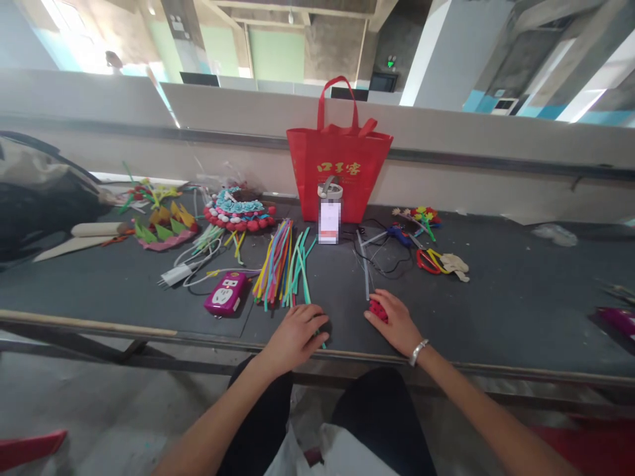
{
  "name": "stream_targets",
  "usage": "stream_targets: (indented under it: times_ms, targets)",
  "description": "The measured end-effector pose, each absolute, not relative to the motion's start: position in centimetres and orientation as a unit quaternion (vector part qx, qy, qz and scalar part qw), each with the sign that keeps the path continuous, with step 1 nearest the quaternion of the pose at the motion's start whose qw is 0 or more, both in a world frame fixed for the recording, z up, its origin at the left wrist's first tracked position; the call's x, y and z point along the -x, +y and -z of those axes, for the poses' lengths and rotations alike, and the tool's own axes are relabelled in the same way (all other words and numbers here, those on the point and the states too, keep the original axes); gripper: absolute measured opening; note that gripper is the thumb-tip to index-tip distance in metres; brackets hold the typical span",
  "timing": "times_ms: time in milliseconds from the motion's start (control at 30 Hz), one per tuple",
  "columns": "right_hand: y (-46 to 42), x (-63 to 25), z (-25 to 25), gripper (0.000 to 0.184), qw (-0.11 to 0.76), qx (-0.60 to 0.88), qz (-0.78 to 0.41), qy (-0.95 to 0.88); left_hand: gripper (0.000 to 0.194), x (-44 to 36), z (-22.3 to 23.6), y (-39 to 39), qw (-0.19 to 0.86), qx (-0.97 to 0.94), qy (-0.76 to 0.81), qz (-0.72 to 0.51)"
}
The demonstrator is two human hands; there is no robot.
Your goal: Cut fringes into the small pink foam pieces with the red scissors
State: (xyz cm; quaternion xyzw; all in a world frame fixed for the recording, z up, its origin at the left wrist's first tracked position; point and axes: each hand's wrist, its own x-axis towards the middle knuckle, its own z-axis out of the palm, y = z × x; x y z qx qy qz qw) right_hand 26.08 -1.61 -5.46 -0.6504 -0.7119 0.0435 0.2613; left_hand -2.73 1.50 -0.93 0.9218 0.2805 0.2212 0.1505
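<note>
My left hand (pixel 296 336) rests at the table's front edge, palm down, its fingers apart and slightly bent. A green pipe cleaner (pixel 303 281) runs from the pile toward this hand, and a green tip shows past the thumb. My right hand (pixel 397 322), with a silver bracelet, curls its fingers and thumb around a small red textured piece (pixel 378 311) on the table. What this piece is I cannot make out. Just beyond it lies a pale glue stick (pixel 366 271). A bundle of colourful pipe cleaners (pixel 275 264) lies left of centre.
A red bag (pixel 342 158) stands at the back behind a phone (pixel 329 221) on a holder. Left are a purple case (pixel 227 294), a white plug (pixel 176 274) and craft flowers (pixel 238 211). Right are a blue glue gun (pixel 399 236), red-handled scissors (pixel 427 262) and cords.
</note>
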Motion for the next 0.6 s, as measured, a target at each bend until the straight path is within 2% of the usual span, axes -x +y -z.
stream_targets:
  times_ms: [167, 367, 600]
  targets:
    - [-3.2, -21.6, 5.8, 0.037, 0.277, 0.638, -0.040, -0.717, 0.020, 3.1, 2.5, 1.8, 0.115, -0.890, 0.350, -0.269]
    - [-1.0, -16.2, 5.6, 0.038, 0.276, 0.609, -0.047, -0.742, 0.017, 2.4, 3.1, 1.9, 0.083, -0.868, 0.392, -0.293]
    - [2.6, -13.5, 3.8, 0.037, 0.285, 0.581, -0.068, -0.759, 0.016, 2.6, 3.1, 1.9, 0.108, -0.861, 0.389, -0.309]
